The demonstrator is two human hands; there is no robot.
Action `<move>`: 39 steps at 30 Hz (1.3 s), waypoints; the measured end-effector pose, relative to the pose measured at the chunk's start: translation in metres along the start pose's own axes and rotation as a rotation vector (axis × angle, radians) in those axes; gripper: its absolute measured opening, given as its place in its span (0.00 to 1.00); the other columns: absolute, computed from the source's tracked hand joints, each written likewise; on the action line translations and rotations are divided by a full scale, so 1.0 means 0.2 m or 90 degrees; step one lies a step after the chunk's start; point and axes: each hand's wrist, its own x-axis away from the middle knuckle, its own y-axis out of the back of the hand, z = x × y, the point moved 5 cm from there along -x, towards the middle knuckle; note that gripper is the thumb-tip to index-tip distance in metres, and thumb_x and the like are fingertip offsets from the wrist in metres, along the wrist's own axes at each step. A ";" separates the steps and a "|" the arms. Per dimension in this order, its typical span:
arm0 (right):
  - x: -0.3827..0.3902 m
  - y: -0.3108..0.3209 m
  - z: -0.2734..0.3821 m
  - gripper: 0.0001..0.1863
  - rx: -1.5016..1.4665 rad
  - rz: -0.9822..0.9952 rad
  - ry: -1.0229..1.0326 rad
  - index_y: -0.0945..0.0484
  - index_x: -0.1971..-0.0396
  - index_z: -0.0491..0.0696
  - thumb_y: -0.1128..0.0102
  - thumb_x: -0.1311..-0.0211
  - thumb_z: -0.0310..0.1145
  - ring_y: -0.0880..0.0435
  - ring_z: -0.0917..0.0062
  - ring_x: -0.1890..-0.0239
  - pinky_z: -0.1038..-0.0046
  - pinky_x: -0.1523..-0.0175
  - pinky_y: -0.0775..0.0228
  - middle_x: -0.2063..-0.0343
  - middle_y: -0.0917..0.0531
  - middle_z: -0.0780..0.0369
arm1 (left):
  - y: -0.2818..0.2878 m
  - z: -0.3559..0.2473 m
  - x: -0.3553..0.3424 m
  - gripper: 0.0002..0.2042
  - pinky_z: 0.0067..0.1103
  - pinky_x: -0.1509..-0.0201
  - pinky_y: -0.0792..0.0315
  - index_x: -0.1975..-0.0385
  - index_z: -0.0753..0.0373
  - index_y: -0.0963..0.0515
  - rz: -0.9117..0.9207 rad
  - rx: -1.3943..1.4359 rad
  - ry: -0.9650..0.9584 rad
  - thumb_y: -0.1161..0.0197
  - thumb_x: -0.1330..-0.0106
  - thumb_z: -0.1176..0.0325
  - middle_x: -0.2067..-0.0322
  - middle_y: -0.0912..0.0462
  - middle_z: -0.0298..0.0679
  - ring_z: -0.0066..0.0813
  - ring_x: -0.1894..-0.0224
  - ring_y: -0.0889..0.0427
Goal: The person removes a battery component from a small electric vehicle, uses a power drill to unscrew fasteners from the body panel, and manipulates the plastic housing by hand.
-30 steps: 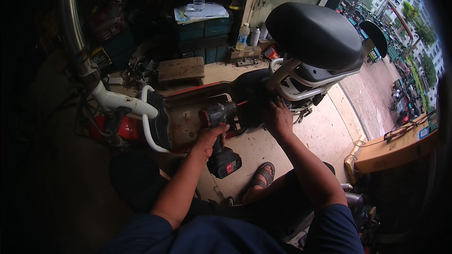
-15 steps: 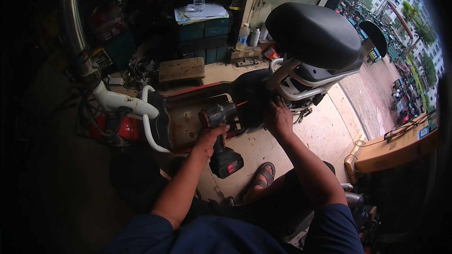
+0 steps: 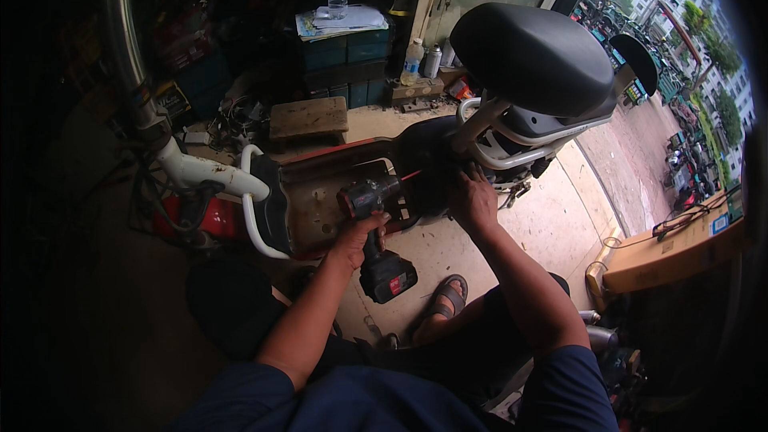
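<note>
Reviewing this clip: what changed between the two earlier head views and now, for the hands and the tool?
The black battery base of the black-and-red cordless drill has swung slightly to the right. Nothing was newly grasped or let go. As before, the bare left hand grips the drill's handle, and the bare right hand stays at the scooter's dark body below the black padded seat.

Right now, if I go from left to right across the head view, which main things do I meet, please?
Metal tube, red panel, wooden stool, drill in the left hand, right hand, brown box.
</note>
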 end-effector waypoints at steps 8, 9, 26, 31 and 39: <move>-0.01 0.05 0.07 0.25 -0.011 0.007 0.003 0.21 0.41 0.44 0.43 0.36 0.37 0.29 0.44 0.31 0.56 0.27 0.36 0.36 0.27 0.38 | 0.07 0.02 -0.03 0.11 0.25 0.70 0.23 0.63 0.58 0.20 0.018 0.018 0.024 0.24 0.40 0.66 0.81 0.23 0.30 0.22 0.80 0.23; -0.01 0.04 0.05 0.25 -0.004 0.006 0.002 0.21 0.41 0.44 0.43 0.37 0.37 0.29 0.44 0.31 0.57 0.27 0.36 0.36 0.27 0.38 | 0.08 0.00 -0.05 0.12 0.25 0.71 0.23 0.62 0.58 0.20 0.025 0.020 0.033 0.24 0.40 0.66 0.81 0.23 0.30 0.22 0.80 0.23; -0.04 0.19 0.03 0.25 -0.012 0.064 0.106 0.19 0.44 0.53 0.32 0.44 0.38 0.17 0.48 0.47 0.53 0.46 0.21 0.52 0.17 0.45 | -0.04 -0.36 -0.02 0.11 0.23 0.76 0.28 0.71 0.56 0.21 -0.019 -0.241 0.061 0.22 0.42 0.66 0.80 0.22 0.31 0.23 0.81 0.24; -0.02 0.18 0.05 0.23 -0.002 0.034 0.090 0.19 0.47 0.50 0.33 0.45 0.38 0.20 0.48 0.43 0.55 0.43 0.22 0.47 0.20 0.43 | -0.01 -0.32 -0.04 0.10 0.23 0.76 0.29 0.72 0.56 0.23 -0.025 -0.199 0.085 0.24 0.40 0.67 0.81 0.24 0.30 0.24 0.81 0.25; 0.01 0.20 0.04 0.29 -0.002 0.014 0.094 0.18 0.44 0.45 0.28 0.47 0.39 0.22 0.45 0.37 0.57 0.36 0.25 0.41 0.23 0.36 | -0.01 -0.29 -0.03 0.09 0.24 0.77 0.32 0.72 0.56 0.24 -0.058 -0.167 0.100 0.26 0.39 0.68 0.82 0.26 0.31 0.24 0.83 0.29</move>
